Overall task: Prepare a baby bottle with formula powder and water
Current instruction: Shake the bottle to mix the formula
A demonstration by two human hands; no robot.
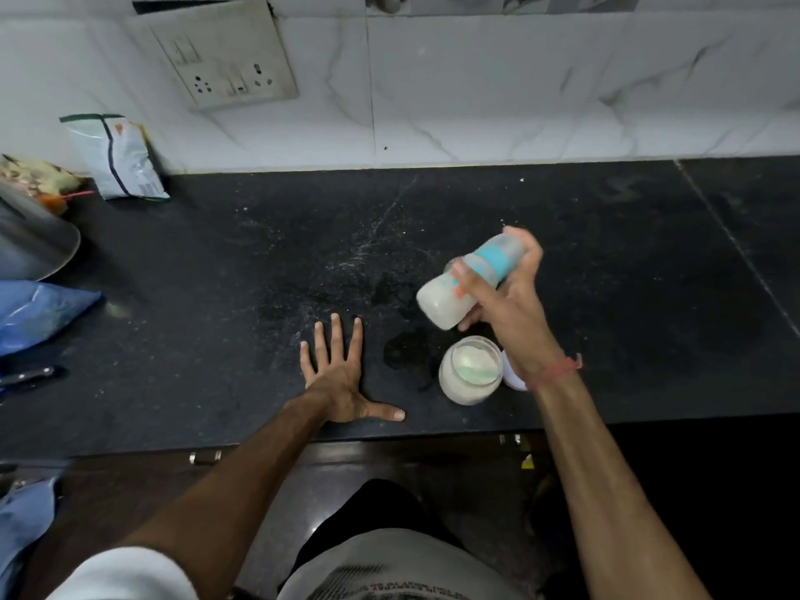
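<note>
Head view: right hand [504, 292] grips tilted bottle [450, 298] above jar [469, 370]; left hand [342, 383] lies spread flat on tabletop [216, 275].

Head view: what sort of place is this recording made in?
Most likely a home kitchen: a dark stone countertop against a marble-tiled wall with a switch-and-socket plate, food packets at the back, and a knife near the left edge.

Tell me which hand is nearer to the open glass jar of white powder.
Right. The right hand, holding the milky baby bottle with the teal collar, hangs just above and behind the open glass jar of white powder. The left hand lies flat on the black counter, off to the jar's left.
</note>
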